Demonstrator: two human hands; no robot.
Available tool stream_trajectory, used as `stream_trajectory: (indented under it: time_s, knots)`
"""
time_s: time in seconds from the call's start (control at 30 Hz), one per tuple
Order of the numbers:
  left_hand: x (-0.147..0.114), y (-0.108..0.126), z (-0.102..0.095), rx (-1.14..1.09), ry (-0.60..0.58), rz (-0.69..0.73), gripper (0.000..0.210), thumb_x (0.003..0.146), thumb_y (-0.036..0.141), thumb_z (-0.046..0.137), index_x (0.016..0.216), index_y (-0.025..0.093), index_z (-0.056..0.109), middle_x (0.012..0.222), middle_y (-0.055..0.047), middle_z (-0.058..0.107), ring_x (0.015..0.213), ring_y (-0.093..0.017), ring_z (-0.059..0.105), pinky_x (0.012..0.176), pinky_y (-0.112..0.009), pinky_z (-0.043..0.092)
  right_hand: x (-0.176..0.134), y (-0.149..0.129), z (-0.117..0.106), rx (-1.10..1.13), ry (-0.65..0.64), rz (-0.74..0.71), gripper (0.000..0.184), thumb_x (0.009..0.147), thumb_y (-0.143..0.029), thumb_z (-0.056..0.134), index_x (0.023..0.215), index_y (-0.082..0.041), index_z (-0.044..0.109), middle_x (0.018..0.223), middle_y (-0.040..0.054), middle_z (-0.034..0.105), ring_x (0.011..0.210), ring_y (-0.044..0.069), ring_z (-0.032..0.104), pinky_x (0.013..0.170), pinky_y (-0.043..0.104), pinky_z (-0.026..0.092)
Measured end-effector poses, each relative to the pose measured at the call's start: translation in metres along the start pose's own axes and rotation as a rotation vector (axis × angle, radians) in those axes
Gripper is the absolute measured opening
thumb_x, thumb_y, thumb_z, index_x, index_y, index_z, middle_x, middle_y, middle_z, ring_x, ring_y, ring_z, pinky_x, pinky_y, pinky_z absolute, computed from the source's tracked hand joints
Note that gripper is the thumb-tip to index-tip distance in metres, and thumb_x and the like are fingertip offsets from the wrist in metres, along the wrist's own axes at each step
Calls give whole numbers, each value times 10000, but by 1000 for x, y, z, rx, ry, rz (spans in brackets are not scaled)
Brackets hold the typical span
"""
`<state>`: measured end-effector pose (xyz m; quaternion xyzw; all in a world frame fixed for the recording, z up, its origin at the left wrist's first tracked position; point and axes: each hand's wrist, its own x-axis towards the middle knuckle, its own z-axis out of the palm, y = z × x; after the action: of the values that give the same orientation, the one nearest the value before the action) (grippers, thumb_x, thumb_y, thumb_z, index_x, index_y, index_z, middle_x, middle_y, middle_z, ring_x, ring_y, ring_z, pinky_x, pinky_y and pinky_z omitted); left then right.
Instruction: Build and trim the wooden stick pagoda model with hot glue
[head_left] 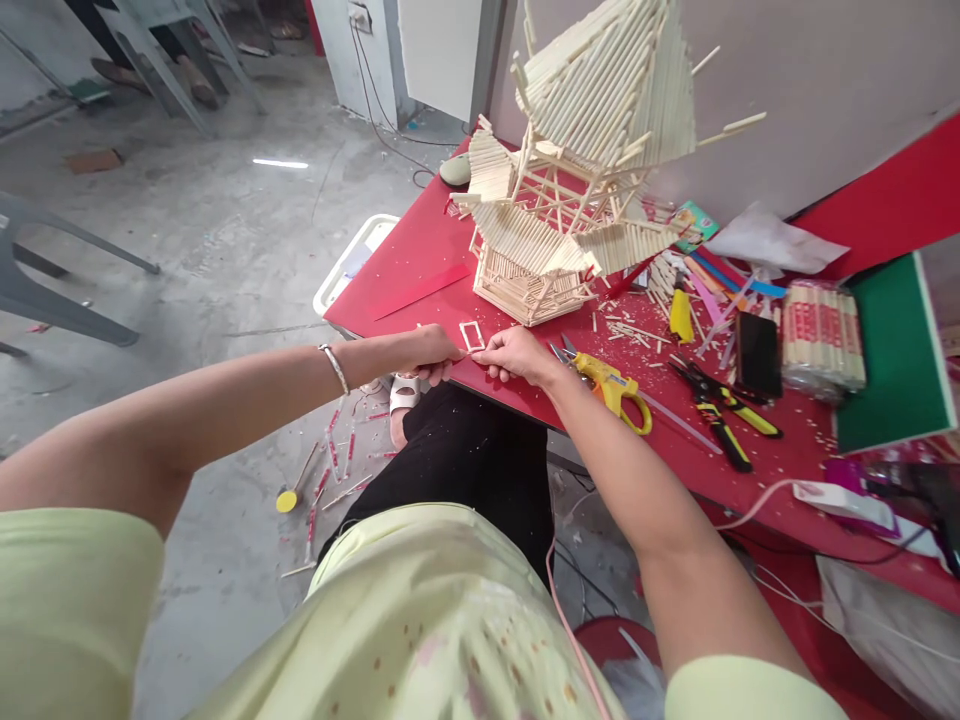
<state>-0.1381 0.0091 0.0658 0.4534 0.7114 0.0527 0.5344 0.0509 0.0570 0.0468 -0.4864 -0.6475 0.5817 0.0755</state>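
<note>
left hand [437, 352] | right hand [515, 356] | both near stick frame [481, 334]

Stick model [592, 130] behind the frame [464, 337] on the table [420, 255], pliers [716, 397] right

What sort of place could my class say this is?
Probably a makeshift craft workspace, though whether in a home or a workshop is unclear. A large stick model stands on a red table, with loose sticks and black-and-yellow cutters beside it.
</note>
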Motion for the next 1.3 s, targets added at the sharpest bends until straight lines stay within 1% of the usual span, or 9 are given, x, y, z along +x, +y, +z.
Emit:
stream_trajectory:
  time_s: [0.1, 0.2, 0.33, 0.5, 0.67, 0.77, 0.9, 1.03, 1.3]
  knots:
    - [4, -6, -3, -27, -68, -7, 457, 872, 439, 693, 520, 148, 683, 470, -92, 622, 345, -115, 413, 410, -271, 254, -4, 15, -2, 67, 109, -113, 262, 818, -325, 818, 703, -180, 634, 569, -22, 688, 429, 65, 566, 401, 149, 369]
    - [8, -13, -4, -162, -41, 79, 384, 831, 448, 726, 586, 153, 710, 508, -73, 643, 362, -108, 433, 406, -263, 260, -7, 25, 0, 162, 258, -161, 175, 817, -330, 753, 909, -198, 684, 651, -55, 679, 492, 77, 589, 436, 158, 387]
    - [6, -19, 0, -229, 14, 118, 310, 793, 449, 761, 666, 171, 712, 555, -47, 667, 370, -98, 446, 401, -254, 243, -4, 27, 11, 59, 386, -282, 337, 819, -354, 738, 1123, -207, 733, 740, -59, 662, 624, 94, 609, 612, 179, 497]
    - [3, -25, 4, -327, 40, 192, 180, 806, 351, 723, 784, 173, 735, 563, -5, 660, 352, -82, 436, 388, -248, 240, 1, 25, 22, -115, 422, -267, 302, 947, -419, 652, 1140, -224, 778, 956, 17, 766, 782, 132, 676, 775, 219, 543]
    - [-4, -33, 8, -556, 46, 242, 207, 811, 312, 683, 909, 144, 754, 790, -62, 773, 402, -94, 555, 376, -238, 316, -6, 30, 31, -78, 614, -371, 302, 998, -422, 626, 1098, -192, 795, 1106, 71, 761, 815, 135, 718, 822, 231, 559]
    - [-11, -35, 20, -783, 73, 296, 379, 851, 482, 721, 981, 126, 736, 1005, -141, 800, 602, -170, 723, 428, -233, 462, -16, 36, 42, -34, 712, -496, 311, 1010, -442, 631, 1098, -198, 803, 1057, 64, 763, 777, 147, 726, 797, 261, 577]
    - [-19, -28, 44, -912, 54, 423, 485, 779, 545, 821, 996, 119, 743, 906, -135, 785, 769, -228, 776, 533, -239, 585, -35, 41, 57, -153, 850, -676, 259, 1036, -402, 626, 1102, -244, 821, 1045, 66, 796, 968, 199, 751, 921, 319, 579]
    - [-20, -18, 66, -925, 27, 539, 412, 719, 405, 861, 1003, 118, 778, 950, -105, 784, 783, -190, 755, 557, -219, 599, -50, 42, 61, -209, 945, -720, 249, 1056, -355, 607, 1154, -256, 813, 1061, 69, 804, 969, 195, 759, 915, 325, 591]
    - [-7, -13, 93, -947, 197, 641, 407, 753, 425, 849, 1004, 112, 782, 874, -72, 775, 731, -173, 738, 544, -220, 586, -65, 46, 53, -201, 906, -725, 276, 1079, -328, 563, 1212, -259, 794, 1091, 71, 807, 1001, 190, 768, 940, 332, 616]
